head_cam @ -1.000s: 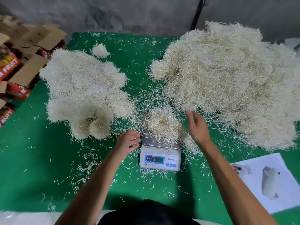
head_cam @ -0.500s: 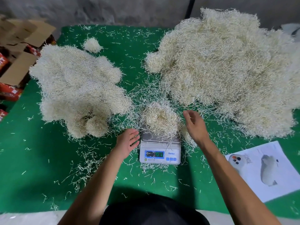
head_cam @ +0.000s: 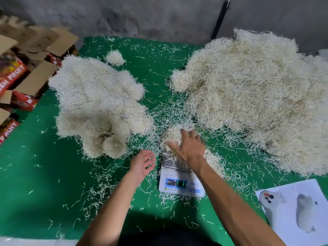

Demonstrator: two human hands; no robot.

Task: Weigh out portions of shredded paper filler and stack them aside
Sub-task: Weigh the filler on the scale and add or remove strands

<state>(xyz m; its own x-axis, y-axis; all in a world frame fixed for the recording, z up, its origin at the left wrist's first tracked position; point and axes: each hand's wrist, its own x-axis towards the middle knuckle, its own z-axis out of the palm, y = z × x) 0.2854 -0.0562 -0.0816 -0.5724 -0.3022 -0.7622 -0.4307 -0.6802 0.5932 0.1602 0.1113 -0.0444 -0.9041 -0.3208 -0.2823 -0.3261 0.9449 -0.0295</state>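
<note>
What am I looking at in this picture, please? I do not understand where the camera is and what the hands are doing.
There is no machine: a person wears the camera on the head, so you look down at their own arms. On the green table stands a small digital scale with a portion of shredded paper on it. The right hand is spread over that portion; whether it grips it cannot be seen. The left hand is open beside the scale and holds nothing. The big pile at the right is loose filler; the clumps at the left look like finished portions.
</note>
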